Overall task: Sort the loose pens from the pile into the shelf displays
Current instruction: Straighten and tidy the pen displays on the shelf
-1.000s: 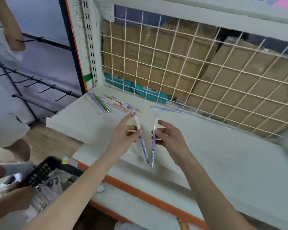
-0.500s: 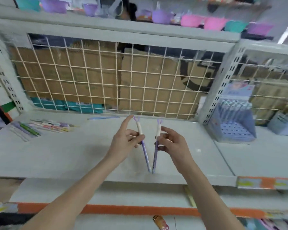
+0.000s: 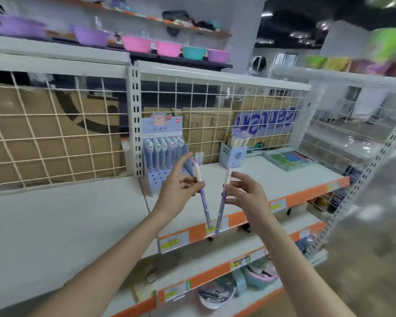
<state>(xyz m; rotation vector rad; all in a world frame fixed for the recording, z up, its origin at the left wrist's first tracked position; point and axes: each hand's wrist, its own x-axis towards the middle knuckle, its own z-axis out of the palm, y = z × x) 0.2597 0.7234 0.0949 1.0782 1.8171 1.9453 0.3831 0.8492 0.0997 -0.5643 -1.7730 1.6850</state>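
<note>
Head view: white shop shelving [image 3: 272, 179] backed by a wire grid, cardboard boxes behind it, coloured bowls [image 3: 137, 43] on the top tier. Left hand [image 3: 177, 189] pinching one purple pen [image 3: 201, 193] near its pale cap, index finger extended; right hand [image 3: 244, 194] pinching a second purple pen [image 3: 222, 202] the same way. Both pens held in front of the shelf, tips angled down and nearly meeting, not resting on anything. Behind the left hand, a blue tiered display [image 3: 162, 154] already stocked with round-topped pens; farther right, a small blue pen cup [image 3: 233, 153] holding pale-capped pens that look like a match. Probably mid-task: two pens carried over, neither yet slotted, and the cup seeming the likelier home. Source pile out of frame, so remaining count unknowable. Right edge badly blurred; lower-shelf goods and price labels [image 3: 174, 241] unreadable.
</note>
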